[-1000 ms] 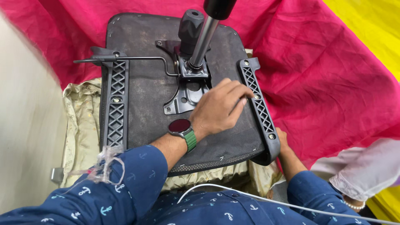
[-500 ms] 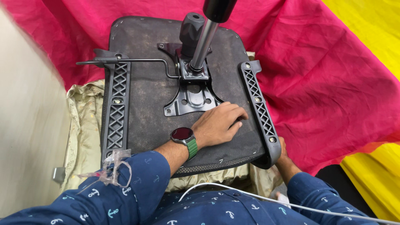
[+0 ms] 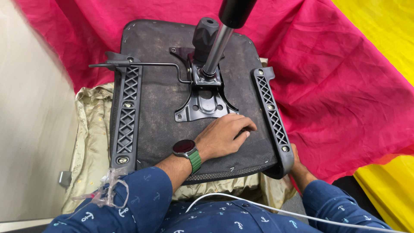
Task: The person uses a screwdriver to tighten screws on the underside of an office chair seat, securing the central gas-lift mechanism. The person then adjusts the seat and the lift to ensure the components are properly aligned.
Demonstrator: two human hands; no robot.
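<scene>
The office-chair seat (image 3: 172, 125) lies upside down across the person's lap, its dark fabric underside facing up, with a pale cushion (image 3: 88, 142) under it and pink cloth (image 3: 336, 86) spread behind. The left hand (image 3: 224, 138) rests flat on that underside, fingers loosely together and curled slightly, gripping nothing — it sits just below the metal mounting plate (image 3: 205, 101) and beside the right-hand plastic bracket (image 3: 271, 112). The right hand (image 3: 297, 162) is mostly hidden under the seat's near corner; it seems to steady the edge from below, though I cannot tell how its fingers are set. From where I stand, the sensible way to carry on is to keep the palm pressing down near the middle, since the tall metal column (image 3: 215, 47) rising from the plate makes the whole thing top-heavy (it leans a little toward the camera). Fingers are best kept off the thin lever rod (image 3: 142, 65) and clear of the plate's edges — those look sharp. A green-strapped watch (image 3: 186, 149) rides close to the fabric and could snag on a staple along the seam.
</scene>
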